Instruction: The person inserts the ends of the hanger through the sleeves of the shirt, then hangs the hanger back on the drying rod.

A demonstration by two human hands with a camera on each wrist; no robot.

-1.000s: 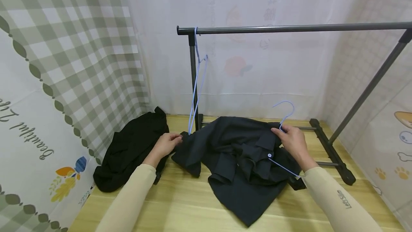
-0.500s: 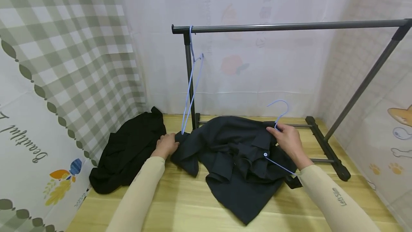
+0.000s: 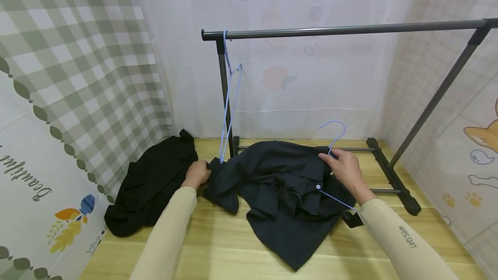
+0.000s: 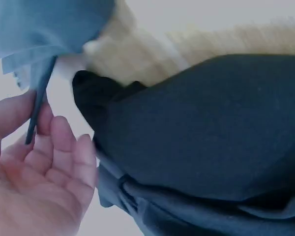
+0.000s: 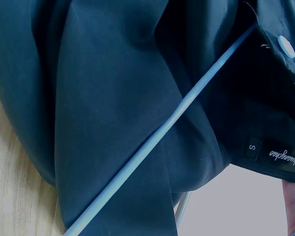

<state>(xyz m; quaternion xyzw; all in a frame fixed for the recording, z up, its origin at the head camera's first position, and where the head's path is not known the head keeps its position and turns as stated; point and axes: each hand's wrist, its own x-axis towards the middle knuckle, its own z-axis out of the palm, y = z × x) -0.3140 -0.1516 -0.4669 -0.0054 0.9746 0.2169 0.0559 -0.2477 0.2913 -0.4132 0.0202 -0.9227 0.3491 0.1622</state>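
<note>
Head view shows the dark shirt (image 3: 268, 163) lying crumpled on the desk (image 3: 225, 245), between the left hand (image 3: 197, 173) and the right hand (image 3: 347, 169), with another black garment (image 3: 153, 180) beside the left one. Left wrist view alone makes clear that thumb and fingers pinch a thin edge of the shirt. The right hand pinches the collar (image 5: 238, 153) near the hook (image 3: 344, 130) of the blue hanger (image 5: 157, 135); right wrist view catches only little of this hand, but it makes readable an "S" on the label (image 5: 275, 155).
</note>
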